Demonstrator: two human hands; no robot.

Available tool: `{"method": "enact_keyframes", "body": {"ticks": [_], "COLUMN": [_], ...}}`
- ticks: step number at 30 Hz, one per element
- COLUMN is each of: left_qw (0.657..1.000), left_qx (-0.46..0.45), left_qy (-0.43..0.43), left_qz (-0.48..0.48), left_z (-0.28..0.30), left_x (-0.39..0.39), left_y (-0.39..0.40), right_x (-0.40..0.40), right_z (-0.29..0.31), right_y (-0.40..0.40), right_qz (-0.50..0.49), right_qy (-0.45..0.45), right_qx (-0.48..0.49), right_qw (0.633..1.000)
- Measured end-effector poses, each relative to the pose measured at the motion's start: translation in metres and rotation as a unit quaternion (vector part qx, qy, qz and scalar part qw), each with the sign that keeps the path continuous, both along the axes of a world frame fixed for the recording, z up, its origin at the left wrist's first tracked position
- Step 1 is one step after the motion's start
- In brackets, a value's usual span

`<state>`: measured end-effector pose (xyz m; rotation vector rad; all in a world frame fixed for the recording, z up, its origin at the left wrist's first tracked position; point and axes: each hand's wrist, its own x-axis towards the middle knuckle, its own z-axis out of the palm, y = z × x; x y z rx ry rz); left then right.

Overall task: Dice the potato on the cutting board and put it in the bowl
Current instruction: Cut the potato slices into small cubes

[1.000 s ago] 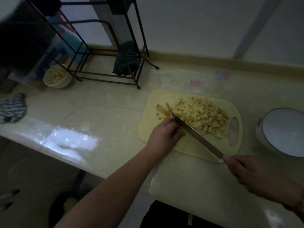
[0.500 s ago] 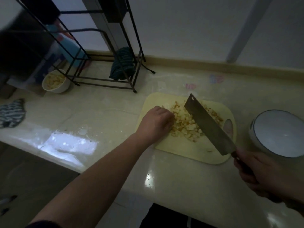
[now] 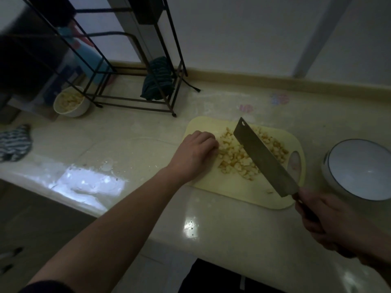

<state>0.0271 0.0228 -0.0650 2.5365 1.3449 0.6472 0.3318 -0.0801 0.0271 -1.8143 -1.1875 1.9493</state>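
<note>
L hand (image 3: 195,154) sits knuckles-up on the near-left part of the cutting board (image 3: 237,190), fingers curled under w/ fingertips against the left edge of the diced potato (image 3: 239,159); can't tell if it's pinching any pieces, looks more like pressing/corralling the pile. R hand (image 3: 332,223) is wrapped tight round the dark handle of the cleaver (image 3: 265,160), near-right of the board, off its edge. Blade runs diagonally from R hand up toward the far side, flat face to the camera, lifted above the pile & covering its middle; tip w/ the hang-hole is beyond the L hand's fingertips. Vs 0.5 s ago: much the same pose, blade slightly further over the pile, L hand barely shifted, same spot at the pile's left edge. Vs 1 s ago: big change, then the blade lay low & edge-on across the board w/ L hand on its spine; now it's raised & turned, L hand off it. Potato all in small cubes on the board between the two hands, a stray bit or two near the blade heel. White bowl (image 3: 359,169) w/ dark rim just right of the board, beyond the R hand, nothing visible inside. Far left of the L hand: a second small bowl (image 3: 70,102) w/ pale pieces, by a black wire rack (image 3: 135,66) w/ a dark cloth (image 3: 157,81) draped; striped cloth (image 3: 14,142) at the surface (image 3: 131,149) edge, far left.
</note>
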Motion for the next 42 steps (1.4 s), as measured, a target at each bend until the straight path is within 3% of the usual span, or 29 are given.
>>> {"method": "enact_keyframes", "body": {"ticks": [6,15,22,26,33,38,42], "left_qw": [0.996,0.992,0.996,1.0,0.999,0.997,0.996], "left_qx": [-0.016,-0.05,-0.028,-0.001,-0.048,-0.045,-0.066], "left_qy": [-0.042,0.021,-0.008,-0.007,-0.025,0.006,0.018], "left_qz": [0.072,0.111,0.08,-0.003,0.005,-0.055,0.048], "left_z": [-0.009,-0.02,-0.017,-0.005,0.004,0.012,0.012], "left_x": [-0.036,-0.027,0.0,0.017,0.039,0.034,-0.009], "left_y": [-0.023,-0.039,-0.03,-0.025,-0.011,-0.002,0.013], "right_x": [-0.014,-0.033,-0.034,-0.035,-0.028,-0.023,-0.027], "right_z": [-0.001,-0.001,0.001,0.002,0.006,0.007,0.001], "right_y": [-0.002,-0.001,0.002,0.006,0.009,0.005,0.003], "right_qz": [0.004,0.009,0.012,0.034,0.042,0.032,0.004], "right_qy": [0.019,0.013,0.005,-0.015,-0.027,-0.046,-0.021], "right_qx": [-0.005,-0.02,-0.006,0.021,0.048,0.082,0.079], "right_qw": [1.0,1.0,1.0,0.999,0.998,0.995,0.997]}}
